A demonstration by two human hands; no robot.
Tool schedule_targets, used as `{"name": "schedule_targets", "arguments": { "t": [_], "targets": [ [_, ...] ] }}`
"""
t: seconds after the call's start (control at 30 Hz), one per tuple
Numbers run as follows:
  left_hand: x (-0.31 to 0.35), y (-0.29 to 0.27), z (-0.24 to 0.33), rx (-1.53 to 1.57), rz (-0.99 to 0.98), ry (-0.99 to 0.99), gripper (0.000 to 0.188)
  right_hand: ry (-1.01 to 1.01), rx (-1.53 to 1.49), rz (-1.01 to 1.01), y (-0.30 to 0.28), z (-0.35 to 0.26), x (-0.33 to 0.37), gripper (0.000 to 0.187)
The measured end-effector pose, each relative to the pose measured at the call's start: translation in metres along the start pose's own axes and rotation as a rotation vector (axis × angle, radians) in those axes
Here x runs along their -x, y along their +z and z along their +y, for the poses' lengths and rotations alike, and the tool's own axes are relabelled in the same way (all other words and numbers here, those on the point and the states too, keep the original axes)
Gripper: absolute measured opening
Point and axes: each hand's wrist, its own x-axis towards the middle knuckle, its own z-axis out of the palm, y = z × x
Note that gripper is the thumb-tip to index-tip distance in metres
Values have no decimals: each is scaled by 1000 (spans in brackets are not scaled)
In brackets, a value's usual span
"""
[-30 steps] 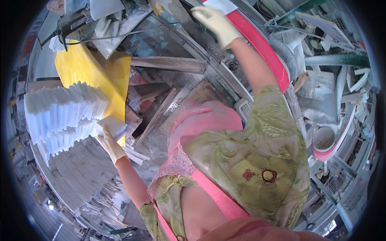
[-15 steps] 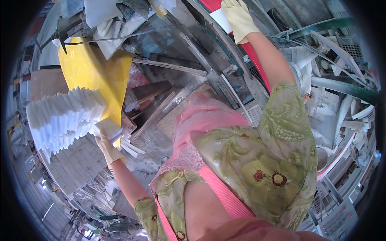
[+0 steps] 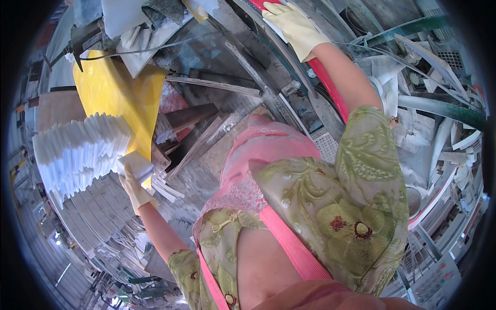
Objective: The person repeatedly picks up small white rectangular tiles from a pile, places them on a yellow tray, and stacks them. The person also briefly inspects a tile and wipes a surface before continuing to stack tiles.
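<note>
Pale rubber gloves cover both hands. At the left, my left hand (image 3: 135,191) is closed on the lower edge of a square white tile (image 3: 135,166), at the near end of a long row of white tiles (image 3: 82,147) stood on edge. My right hand (image 3: 297,28) is stretched out at the top, lying palm down with its fingers extended across the red strip (image 3: 329,85) of a machine. A white slab edge (image 3: 275,27) shows beside and under that hand; the rest of it is hidden.
A yellow sheet (image 3: 121,98) hangs behind the tile row. Wooden boards (image 3: 194,116) and a long narrow plank (image 3: 214,85) lie between the hands. Metal rails (image 3: 258,72) run before the red strip. Green pipes (image 3: 439,109) and broken pieces fill the right.
My right hand has shifted left and slightly down, now covering more of the white slab. My left hand stays at the tile, moving only slightly left.
</note>
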Motion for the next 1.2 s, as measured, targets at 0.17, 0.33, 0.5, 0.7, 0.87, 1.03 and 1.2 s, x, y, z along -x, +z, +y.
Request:
{"name": "schedule_targets", "arguments": {
  "t": [0.17,0.33,0.5,0.7,0.87,1.03,1.2],
  "targets": [
    [-7,-2,0,-47,-15,31,74,109,-475,148,37,55,15,57],
    [4,0,4,-3,-14,-14,71,172,-285,-22,67,70,41,101],
    [12,8,16,18,-11,-28,71,148,-340,54,73,60,45,105],
    [13,6,19,-22,-60,-48,74,64,-745,63,47,69,56,74],
    [-4,-4,0,-11,-77,39,73,-6,-736,-34,32,73,59,71],
    [-10,-4,-2,17,-66,50,70,-11,-559,-94,32,79,60,70],
    [32,17,22,-4,33,31,77,132,-122,-199,27,39,56,81]
  ]
}}
